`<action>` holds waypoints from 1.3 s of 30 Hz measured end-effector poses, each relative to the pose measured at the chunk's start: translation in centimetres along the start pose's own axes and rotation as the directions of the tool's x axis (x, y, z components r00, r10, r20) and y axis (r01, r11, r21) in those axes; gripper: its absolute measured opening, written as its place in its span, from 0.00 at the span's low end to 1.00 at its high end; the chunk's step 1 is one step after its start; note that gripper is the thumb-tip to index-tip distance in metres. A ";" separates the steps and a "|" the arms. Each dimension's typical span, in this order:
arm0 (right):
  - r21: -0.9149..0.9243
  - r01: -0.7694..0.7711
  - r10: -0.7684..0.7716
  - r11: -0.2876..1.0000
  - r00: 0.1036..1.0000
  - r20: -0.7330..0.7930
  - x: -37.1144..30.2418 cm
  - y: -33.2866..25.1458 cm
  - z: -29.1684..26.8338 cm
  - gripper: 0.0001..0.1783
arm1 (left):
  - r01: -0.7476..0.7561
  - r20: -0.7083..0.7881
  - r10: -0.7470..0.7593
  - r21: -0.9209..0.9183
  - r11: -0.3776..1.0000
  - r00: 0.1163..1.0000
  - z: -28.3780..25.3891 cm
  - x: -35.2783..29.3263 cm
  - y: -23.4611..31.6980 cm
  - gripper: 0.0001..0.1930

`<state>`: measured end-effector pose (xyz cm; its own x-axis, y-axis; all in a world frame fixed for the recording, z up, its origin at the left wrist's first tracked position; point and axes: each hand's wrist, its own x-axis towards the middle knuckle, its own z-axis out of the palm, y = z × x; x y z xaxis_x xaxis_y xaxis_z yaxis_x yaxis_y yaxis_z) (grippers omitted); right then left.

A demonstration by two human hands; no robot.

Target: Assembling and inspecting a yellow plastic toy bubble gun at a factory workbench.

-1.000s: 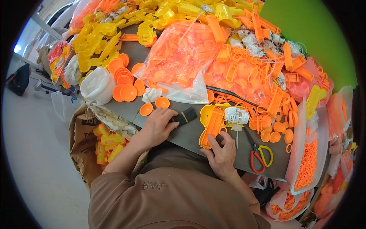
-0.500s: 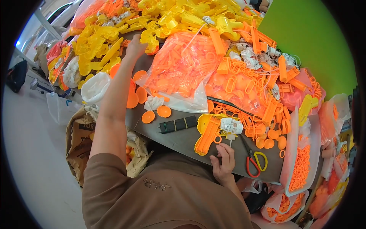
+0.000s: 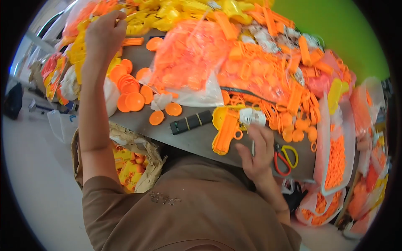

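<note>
Head view: a big clear bag of orange plastic parts (image 3: 190, 54) slumps mid-table, more clear bags of orange pieces (image 3: 335, 163) hang off the right edge, and a torn brown paper sack of yellow packets (image 3: 130, 161) sits under the left edge. The left hand (image 3: 102, 35) is curled into the yellow parts pile (image 3: 138, 21) at the far left, but I can't tell what it's gripping. The right hand (image 3: 257, 150) lies flat and open against the yellow-and-orange toy gun (image 3: 228, 127), with one black bar (image 3: 190, 122) and one pair of scissors (image 3: 284, 157) nearby.

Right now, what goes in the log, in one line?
left hand: raised at yellow parts pile | right hand: resting on table beside orange toy gun | scissors: lying flat
</note>
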<state>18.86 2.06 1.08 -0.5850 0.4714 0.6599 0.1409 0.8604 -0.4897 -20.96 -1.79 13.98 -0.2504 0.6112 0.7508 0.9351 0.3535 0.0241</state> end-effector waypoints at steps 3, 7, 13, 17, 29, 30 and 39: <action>-0.089 0.056 -0.058 0.994 0.998 -0.020 3.9 -1.5 0.9 0.34 | 0.059 0.260 0.038 -0.357 0.932 0.965 -6.2 -2.9 8.9 0.06; -0.060 0.086 -0.080 0.994 0.992 0.100 4.5 -2.2 2.2 0.33 | 0.149 0.441 0.208 -0.648 0.747 0.873 -9.0 -5.8 13.5 0.06; 0.532 -0.406 0.179 0.743 0.886 0.427 -0.6 -2.7 3.7 0.17 | 0.441 0.487 0.172 -0.863 0.248 0.856 -5.8 -9.8 14.2 0.30; 0.589 -0.781 0.324 0.208 0.623 0.712 -1.0 -3.0 3.2 0.15 | 0.278 0.457 0.188 -0.767 0.578 0.869 -3.5 -14.7 17.0 0.38; 0.522 -0.767 0.463 0.373 0.641 0.612 -4.4 0.9 -3.5 0.16 | 0.084 0.444 0.396 -0.744 0.662 0.804 3.2 -14.0 19.0 0.34; 0.540 -0.767 0.591 0.348 0.626 0.508 -4.9 1.6 -3.9 0.15 | 0.114 0.467 0.407 -0.754 0.647 0.785 3.4 -13.9 19.3 0.33; 0.572 -0.746 0.741 0.343 0.589 0.323 -6.8 3.6 -4.1 0.11 | 0.137 0.486 0.438 -0.773 0.620 0.756 4.9 -14.1 20.6 0.32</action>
<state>26.57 2.80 -2.83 -0.4981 0.8524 -0.1588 0.0279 -0.1673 -0.9855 0.58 0.31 0.63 0.0985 0.9611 0.2579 0.7390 -0.2442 0.6279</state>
